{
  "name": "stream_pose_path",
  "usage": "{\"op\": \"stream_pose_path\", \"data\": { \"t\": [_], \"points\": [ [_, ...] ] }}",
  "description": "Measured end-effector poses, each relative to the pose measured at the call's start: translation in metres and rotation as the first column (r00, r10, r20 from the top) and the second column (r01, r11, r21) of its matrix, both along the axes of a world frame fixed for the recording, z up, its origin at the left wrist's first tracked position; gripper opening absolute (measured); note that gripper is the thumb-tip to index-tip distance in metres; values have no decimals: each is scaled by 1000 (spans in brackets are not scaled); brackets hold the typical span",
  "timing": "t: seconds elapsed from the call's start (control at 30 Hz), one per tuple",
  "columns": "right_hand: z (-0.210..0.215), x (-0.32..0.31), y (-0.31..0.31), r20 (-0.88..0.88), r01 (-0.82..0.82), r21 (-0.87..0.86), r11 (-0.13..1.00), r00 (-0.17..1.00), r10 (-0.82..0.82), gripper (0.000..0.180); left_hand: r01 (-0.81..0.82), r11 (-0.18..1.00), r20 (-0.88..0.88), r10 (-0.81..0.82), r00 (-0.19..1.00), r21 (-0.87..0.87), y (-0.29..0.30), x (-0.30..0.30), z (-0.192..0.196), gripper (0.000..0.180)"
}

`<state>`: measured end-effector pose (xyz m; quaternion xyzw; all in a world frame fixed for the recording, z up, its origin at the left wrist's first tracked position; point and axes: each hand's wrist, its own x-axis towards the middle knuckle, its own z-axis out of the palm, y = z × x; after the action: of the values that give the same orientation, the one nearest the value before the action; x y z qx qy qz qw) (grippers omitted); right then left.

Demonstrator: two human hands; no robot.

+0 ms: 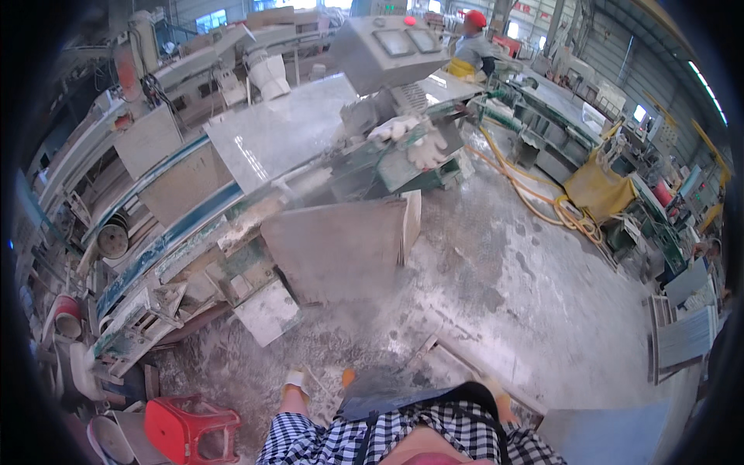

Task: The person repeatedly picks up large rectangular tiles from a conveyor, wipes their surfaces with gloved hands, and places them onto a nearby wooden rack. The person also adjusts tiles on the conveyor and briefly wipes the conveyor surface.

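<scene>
Strip (461,357), narrow and pale, lies near your right hand (502,400), long axis slanting from ahead toward your right; I can't tell its grip, or that of your left hand (294,386).

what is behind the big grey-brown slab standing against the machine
Past the right edge of the slab, a paler panel shows; above, part of the machine. The slab covers whatever else is behind.

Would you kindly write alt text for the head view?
A person in a checked shirt and dark apron, left hand and right hand low, faces a workshop machine and grey control box; a red stool stands at lower left.
</scene>
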<state>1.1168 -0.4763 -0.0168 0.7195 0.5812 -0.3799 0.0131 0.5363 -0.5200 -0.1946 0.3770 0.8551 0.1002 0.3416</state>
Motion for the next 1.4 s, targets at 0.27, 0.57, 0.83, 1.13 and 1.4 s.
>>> {"op": "stream_pose_path", "data": {
  "t": [0.27,0.57,0.83,1.13,1.4],
  "points": [
    [47,-180,107,-237,-85,340,937,956,173,41,-543,819,415,436,798,185,-78,-134,-28,50],
    [-31,-176,128,251,-259,196,946,946,207,34,-258,933,222,203,954,252,-163,-110,-49,63],
    [-118,-271,214,183,-489,55,870,862,473,43,-536,820,204,500,842,201,-157,-116,23,58],
    [-138,-437,302,-262,-357,294,887,862,434,48,-674,565,205,674,710,477,-61,-130,202,53],
    [-172,-388,313,-113,-351,69,934,927,357,55,-594,445,252,617,746,670,14,-199,256,49]
  ]
}}
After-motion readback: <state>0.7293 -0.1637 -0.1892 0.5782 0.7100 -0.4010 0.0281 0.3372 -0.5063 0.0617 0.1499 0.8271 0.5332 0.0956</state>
